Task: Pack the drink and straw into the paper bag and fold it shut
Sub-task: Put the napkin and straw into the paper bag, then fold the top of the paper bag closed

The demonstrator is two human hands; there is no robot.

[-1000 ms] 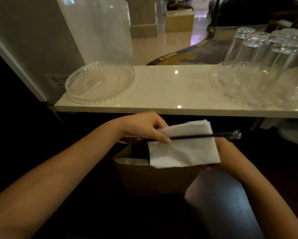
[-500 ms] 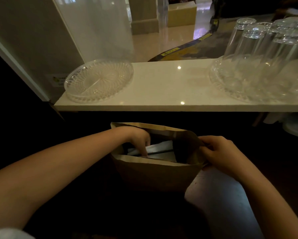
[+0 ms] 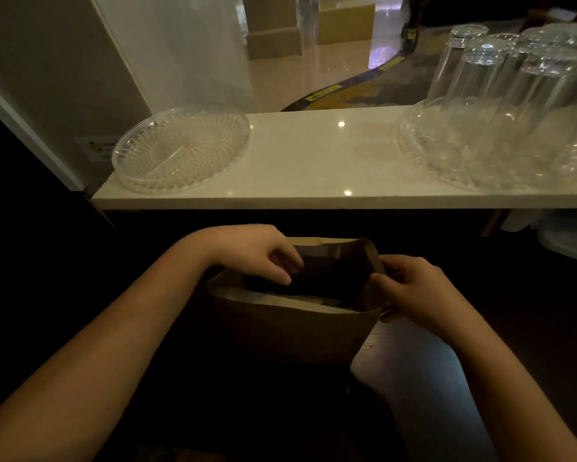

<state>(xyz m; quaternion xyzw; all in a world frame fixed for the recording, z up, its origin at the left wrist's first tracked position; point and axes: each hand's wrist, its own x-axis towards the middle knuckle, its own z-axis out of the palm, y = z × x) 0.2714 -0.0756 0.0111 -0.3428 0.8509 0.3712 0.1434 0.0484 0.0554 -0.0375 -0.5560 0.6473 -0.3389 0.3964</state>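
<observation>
Here your right hand [image 3: 417, 288] pinches the right edge of the bag [image 3: 290, 331] at its mouth, thumb on the inner face and fingers curled round the outer fold, so the grip is narrow and closed on paper. Your left hand [image 3: 257, 253] sits at the left end of the mouth, fingers bent down over the rim and reaching inside; whether they press the far wall or only rest against it, you cannot tell from this view, because the interior is too dark. The bag stands upright and open on a dark surface [image 3: 414, 378] below the worktop [image 3: 314, 161], with its near wall facing you and its far wall raised higher. Just inside the near rim a strip of pale paper [image 3: 280, 300] shows, lying low in the bag. The drink and the straw cannot be made out in the shadow.

Above, on the pale worktop, a clear ribbed dish [image 3: 180, 150] sits at the left end, close to the front edge. Towards the right end a second glass tray [image 3: 480, 161] carries upturned glasses [image 3: 480, 78] packed together. Both forearms come in from the lower corners, well apart, meeting at the bag.
</observation>
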